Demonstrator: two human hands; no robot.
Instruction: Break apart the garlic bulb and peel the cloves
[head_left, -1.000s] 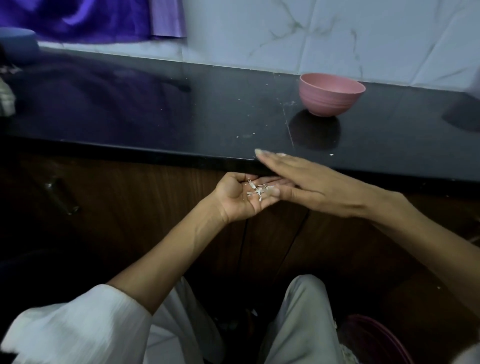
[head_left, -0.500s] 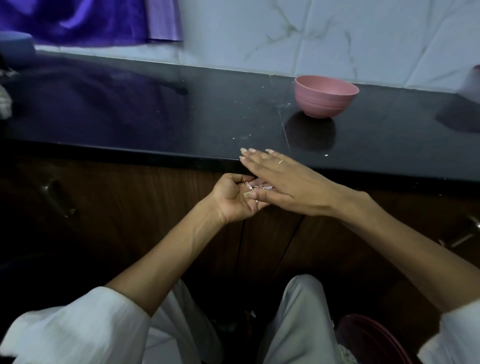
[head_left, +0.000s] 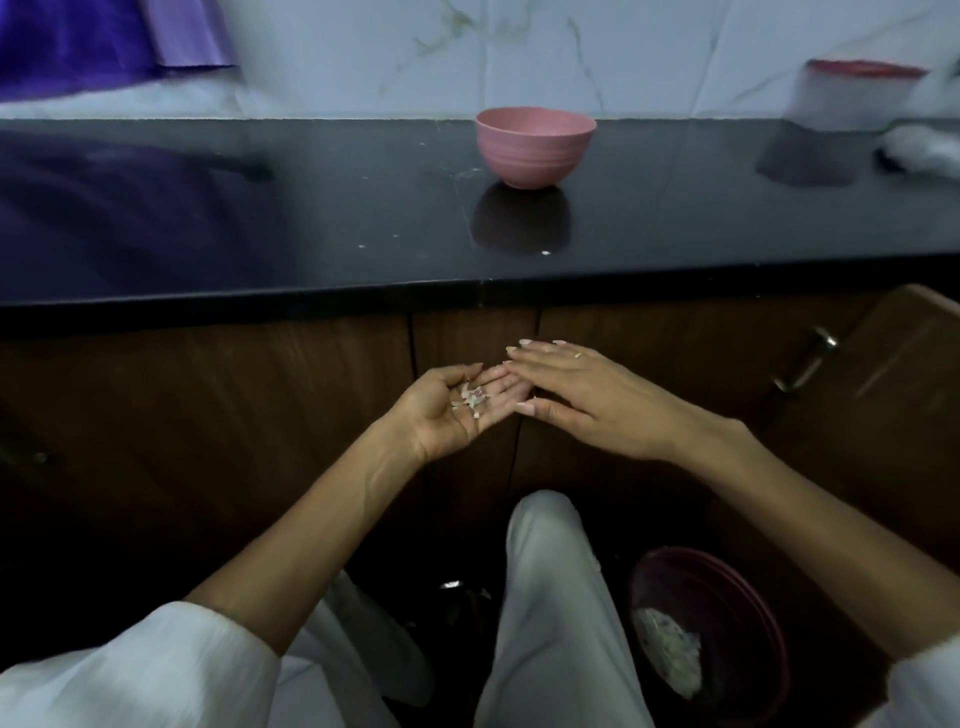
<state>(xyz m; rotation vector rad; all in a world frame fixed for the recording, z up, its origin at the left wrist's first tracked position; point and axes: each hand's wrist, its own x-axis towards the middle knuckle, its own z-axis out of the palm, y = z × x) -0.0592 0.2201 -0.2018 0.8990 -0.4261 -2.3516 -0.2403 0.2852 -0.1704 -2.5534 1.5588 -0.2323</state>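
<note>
**Garlic skins in palm, pink bowl on counter**

Garlic skin bits (head_left: 472, 399): small pale, papery flakes w/ a few whitish slivers, in a loose cluster on the upturned palm of the left hand (head_left: 457, 410), below the counter's front edge. Can't tell if any clove is among them. Pink bowl (head_left: 535, 147): round, upright, matte w/ faint ridges, on the black counter (head_left: 311, 208) nr its back edge, approx. mid-width; contents not visible. A few white specks lie on the counter in front of the bowl.
</note>
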